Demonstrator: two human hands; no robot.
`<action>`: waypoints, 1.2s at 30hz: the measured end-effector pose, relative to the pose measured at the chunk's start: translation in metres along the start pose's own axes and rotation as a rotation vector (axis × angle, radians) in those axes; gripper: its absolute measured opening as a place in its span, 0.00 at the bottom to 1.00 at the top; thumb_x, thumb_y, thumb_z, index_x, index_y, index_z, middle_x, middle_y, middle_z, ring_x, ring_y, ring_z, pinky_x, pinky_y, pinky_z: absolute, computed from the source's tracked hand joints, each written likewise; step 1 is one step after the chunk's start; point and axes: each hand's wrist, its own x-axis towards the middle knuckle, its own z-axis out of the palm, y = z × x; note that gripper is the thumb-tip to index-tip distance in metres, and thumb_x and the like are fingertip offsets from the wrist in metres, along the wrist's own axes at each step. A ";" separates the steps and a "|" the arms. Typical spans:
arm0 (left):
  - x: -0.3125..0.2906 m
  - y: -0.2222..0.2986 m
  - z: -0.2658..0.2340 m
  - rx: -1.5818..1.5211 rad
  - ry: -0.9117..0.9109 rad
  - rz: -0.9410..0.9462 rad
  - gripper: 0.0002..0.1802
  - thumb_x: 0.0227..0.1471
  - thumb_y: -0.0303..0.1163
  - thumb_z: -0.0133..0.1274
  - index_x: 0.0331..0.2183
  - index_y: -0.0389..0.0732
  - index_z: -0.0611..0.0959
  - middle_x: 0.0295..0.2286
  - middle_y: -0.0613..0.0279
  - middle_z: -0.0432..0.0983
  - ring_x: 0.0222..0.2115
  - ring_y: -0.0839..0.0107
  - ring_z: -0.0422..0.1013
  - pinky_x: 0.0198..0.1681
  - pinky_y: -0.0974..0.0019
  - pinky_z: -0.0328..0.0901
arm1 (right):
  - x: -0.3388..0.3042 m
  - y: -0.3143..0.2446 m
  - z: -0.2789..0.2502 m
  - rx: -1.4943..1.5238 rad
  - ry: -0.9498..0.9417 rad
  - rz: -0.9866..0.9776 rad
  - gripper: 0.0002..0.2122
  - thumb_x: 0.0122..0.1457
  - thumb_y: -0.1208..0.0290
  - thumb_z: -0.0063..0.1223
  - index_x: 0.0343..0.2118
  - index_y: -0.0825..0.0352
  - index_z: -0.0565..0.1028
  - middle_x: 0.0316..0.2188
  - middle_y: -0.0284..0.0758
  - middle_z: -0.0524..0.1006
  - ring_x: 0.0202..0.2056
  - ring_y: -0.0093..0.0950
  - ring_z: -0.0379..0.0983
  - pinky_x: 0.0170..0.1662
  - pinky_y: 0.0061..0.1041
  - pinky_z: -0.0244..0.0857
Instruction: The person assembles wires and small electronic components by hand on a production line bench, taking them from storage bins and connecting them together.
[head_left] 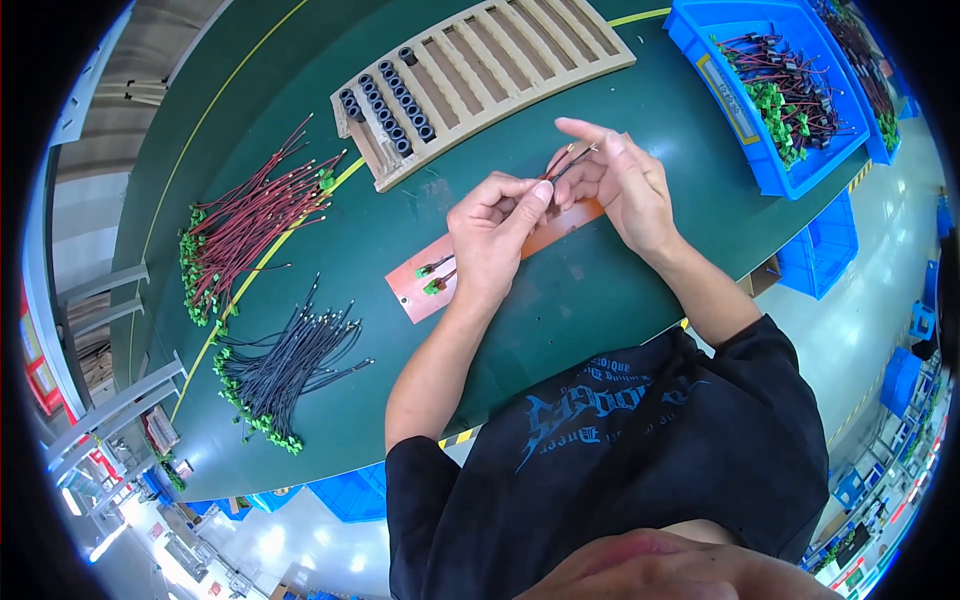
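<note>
My left hand [495, 230] is closed in a pinch on a pair of thin wires, one red and one black. Their bare tips [592, 149] stick out past my thumb. My right hand [635, 190] is beside those tips, its index finger stretched out and the other fingers loosely bent under the wires. Beneath both hands lies a long copper-coloured strip [408, 292]. On its left end rest two green connectors [433, 287] with short dark leads running under my left hand; whether these join the held wires is hidden.
Red wires with green connectors [250, 235] lie in a pile on the green table [590, 310], black ones [290, 365] nearer me. A slotted beige tray [480, 70] holding several black rings [395, 100] stands beyond. At the right is a blue bin [765, 175] of wired parts.
</note>
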 end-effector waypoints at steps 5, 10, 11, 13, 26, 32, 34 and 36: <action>0.002 -0.004 -0.001 0.040 -0.002 -0.017 0.03 0.57 0.22 0.59 0.31 0.33 0.83 0.26 0.63 0.74 0.25 0.76 0.71 0.26 0.73 0.63 | 0.003 0.009 -0.021 -0.413 -0.070 -0.215 0.12 0.68 0.72 0.48 0.49 0.74 0.77 0.38 0.39 0.78 0.31 0.25 0.76 0.38 0.24 0.71; 0.002 -0.004 0.001 0.040 0.008 -0.022 0.04 0.57 0.23 0.59 0.31 0.32 0.82 0.26 0.63 0.74 0.24 0.77 0.70 0.26 0.73 0.63 | 0.004 0.008 -0.021 -0.462 -0.033 -0.246 0.10 0.66 0.76 0.52 0.46 0.74 0.79 0.32 0.35 0.78 0.29 0.20 0.76 0.35 0.19 0.71; 0.002 -0.004 0.000 0.056 0.009 -0.025 0.04 0.58 0.24 0.59 0.31 0.32 0.82 0.25 0.63 0.74 0.24 0.77 0.70 0.26 0.73 0.62 | 0.004 0.006 -0.021 -0.505 -0.041 -0.244 0.10 0.66 0.76 0.52 0.46 0.73 0.79 0.31 0.35 0.78 0.29 0.20 0.75 0.35 0.19 0.71; 0.002 -0.004 0.000 0.073 0.010 -0.028 0.05 0.58 0.24 0.59 0.31 0.33 0.82 0.25 0.63 0.74 0.23 0.77 0.70 0.25 0.74 0.62 | 0.003 0.004 -0.013 -0.431 -0.011 -0.227 0.10 0.67 0.75 0.51 0.45 0.74 0.79 0.30 0.35 0.78 0.29 0.20 0.75 0.34 0.19 0.71; 0.000 -0.007 0.003 0.081 0.005 -0.038 0.06 0.59 0.27 0.58 0.32 0.36 0.79 0.23 0.66 0.73 0.21 0.79 0.67 0.24 0.75 0.58 | 0.000 0.006 -0.022 -0.089 -0.027 -0.130 0.10 0.67 0.73 0.51 0.42 0.75 0.78 0.36 0.38 0.79 0.33 0.24 0.79 0.37 0.23 0.76; -0.002 -0.011 0.002 0.066 0.003 -0.019 0.06 0.59 0.27 0.58 0.32 0.36 0.79 0.23 0.65 0.74 0.21 0.78 0.68 0.24 0.74 0.59 | 0.000 0.006 -0.017 -0.274 0.043 -0.134 0.08 0.64 0.76 0.56 0.43 0.74 0.79 0.35 0.37 0.80 0.33 0.22 0.79 0.37 0.20 0.76; -0.001 -0.012 0.002 0.084 0.002 -0.001 0.06 0.59 0.27 0.58 0.32 0.36 0.79 0.23 0.64 0.74 0.22 0.78 0.68 0.25 0.74 0.60 | 0.001 0.007 -0.023 -0.313 0.022 -0.134 0.08 0.64 0.76 0.56 0.42 0.74 0.80 0.33 0.37 0.81 0.32 0.22 0.79 0.37 0.19 0.76; -0.002 -0.011 0.002 0.063 -0.026 0.012 0.05 0.59 0.27 0.58 0.33 0.35 0.80 0.23 0.64 0.74 0.22 0.77 0.69 0.25 0.73 0.62 | 0.001 0.007 -0.023 -0.349 -0.006 -0.139 0.08 0.64 0.76 0.55 0.42 0.74 0.80 0.31 0.37 0.81 0.31 0.21 0.79 0.37 0.19 0.76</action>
